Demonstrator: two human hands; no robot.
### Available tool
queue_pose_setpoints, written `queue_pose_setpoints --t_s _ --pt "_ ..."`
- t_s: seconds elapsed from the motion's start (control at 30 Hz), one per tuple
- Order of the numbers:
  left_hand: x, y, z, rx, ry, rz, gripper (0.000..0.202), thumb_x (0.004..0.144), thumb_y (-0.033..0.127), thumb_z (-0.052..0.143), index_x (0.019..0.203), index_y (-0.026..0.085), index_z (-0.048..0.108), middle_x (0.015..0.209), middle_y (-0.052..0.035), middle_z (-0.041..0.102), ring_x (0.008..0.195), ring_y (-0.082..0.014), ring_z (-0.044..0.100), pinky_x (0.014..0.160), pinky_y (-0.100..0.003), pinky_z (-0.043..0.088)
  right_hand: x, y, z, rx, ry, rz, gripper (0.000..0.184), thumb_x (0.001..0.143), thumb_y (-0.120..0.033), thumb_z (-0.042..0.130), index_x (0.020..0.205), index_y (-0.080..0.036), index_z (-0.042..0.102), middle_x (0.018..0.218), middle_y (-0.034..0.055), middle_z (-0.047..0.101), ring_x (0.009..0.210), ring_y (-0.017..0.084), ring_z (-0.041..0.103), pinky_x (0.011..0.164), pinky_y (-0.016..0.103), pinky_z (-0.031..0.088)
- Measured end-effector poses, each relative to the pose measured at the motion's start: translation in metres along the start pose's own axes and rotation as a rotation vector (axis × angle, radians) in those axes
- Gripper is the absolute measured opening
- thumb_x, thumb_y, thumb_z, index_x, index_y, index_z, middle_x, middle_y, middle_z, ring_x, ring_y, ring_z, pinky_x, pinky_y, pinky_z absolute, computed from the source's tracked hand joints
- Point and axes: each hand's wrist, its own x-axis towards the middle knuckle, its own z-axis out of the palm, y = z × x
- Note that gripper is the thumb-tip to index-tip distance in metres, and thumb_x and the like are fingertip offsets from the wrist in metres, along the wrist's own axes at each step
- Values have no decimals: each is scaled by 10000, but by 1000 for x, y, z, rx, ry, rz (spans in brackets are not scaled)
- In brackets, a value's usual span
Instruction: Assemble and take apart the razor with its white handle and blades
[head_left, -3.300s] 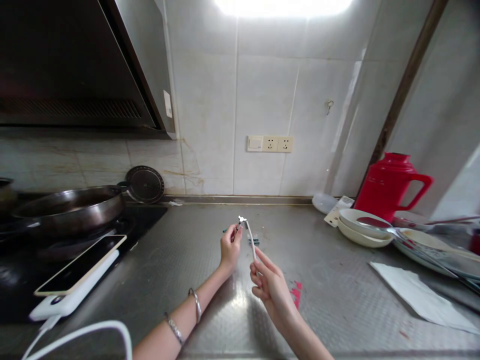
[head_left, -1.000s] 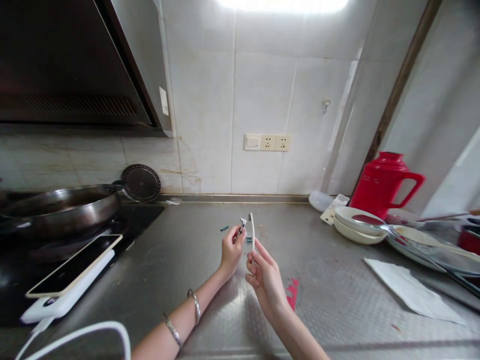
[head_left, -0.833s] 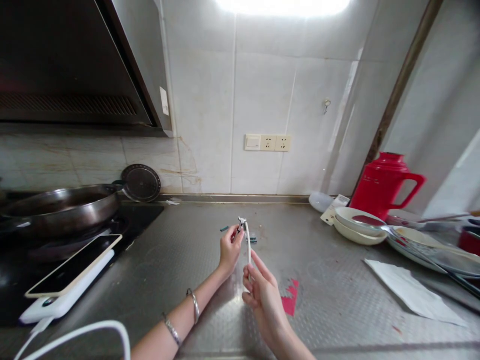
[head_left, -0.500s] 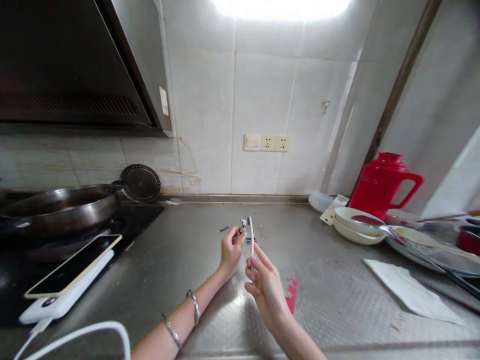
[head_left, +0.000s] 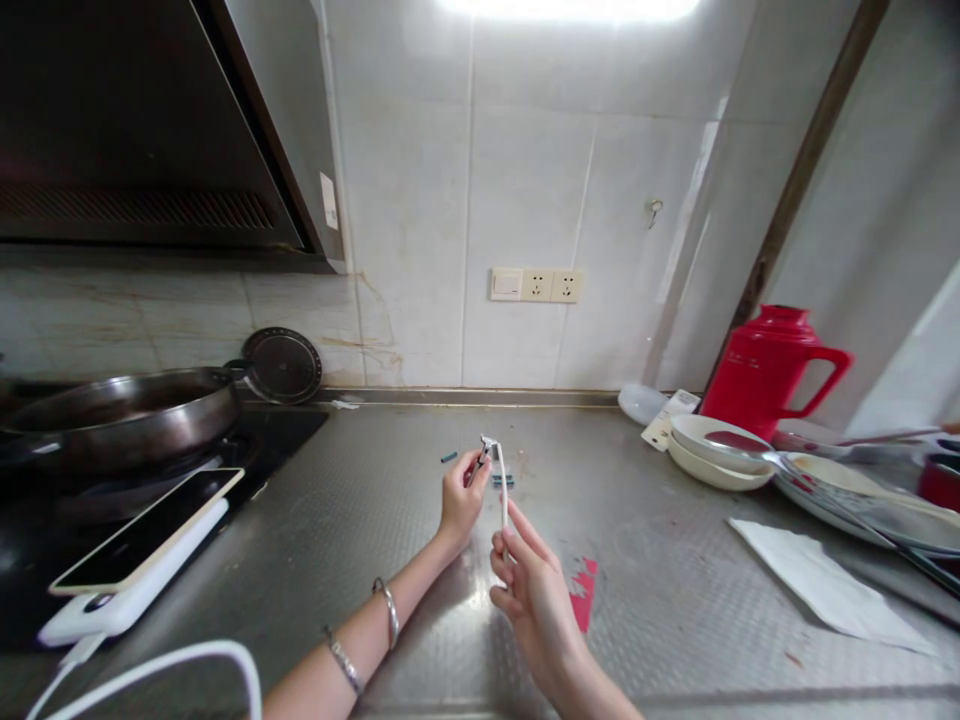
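Above the steel counter (head_left: pixel 375 530), my left hand (head_left: pixel 460 498) pinches a small silver and black piece (head_left: pixel 487 446) between thumb and fingertips. My right hand (head_left: pixel 531 585) grips the lower end of a thin white stick-like handle (head_left: pixel 502 488), which stands nearly upright. The handle's top touches the small piece. Small dark green bits (head_left: pixel 448 458) lie on the counter just behind the hands. Two bracelets (head_left: pixel 389 610) sit on my left wrist.
A pan (head_left: pixel 120 415) sits on the stove at left, with a phone on a white power bank (head_left: pixel 135 550) and a white cable (head_left: pixel 150 670) nearer me. A red jug (head_left: pixel 772 365), stacked plates (head_left: pixel 720 450) and a white napkin (head_left: pixel 825 590) are at right. A red scrap (head_left: pixel 581 600) lies by my right hand.
The white handle's top swung back to the left and now meets the small piece in my left hand; half a second ago the two were slightly apart. The hands stay in the same spot.
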Motion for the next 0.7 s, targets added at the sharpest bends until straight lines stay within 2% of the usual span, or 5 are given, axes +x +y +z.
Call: queue_pose_setpoints --t_s 0.23,0.43,0.57,0.7 --pt "0 0 -1 -4 -25 14 262 795 382 543 848 143 639 730 -21 615 665 -131 528 608 -213 387 12 -5 -2 -29 -34 -76 614 651 -290 700 1232 -237 506 664 -46 473 459 36 308 361 135 162" --pt "1 0 -1 11 -9 1 276 782 391 561 855 138 642 726 -23 624 664 -138 543 603 -218 390 2 -2 -7 -72 -21 -33 599 667 -304 688 1233 -238 506 656 -51 437 461 33 280 362 132 140" --pt "0 1 -1 7 -28 8 271 786 382 556 860 138 649 781 -41 648 700 -149 562 626 -226 403 10 -15 -10 -122 -28 -62 615 662 -292 689 1245 -244 499 659 -50 438 460 30 277 361 130 136" --pt "1 2 -1 24 -30 5 272 783 384 560 853 137 651 783 -43 648 708 -153 562 634 -229 405 15 -19 -16 -209 -33 -24 603 656 -297 691 1231 -242 516 647 -52 433 449 27 279 358 128 125"
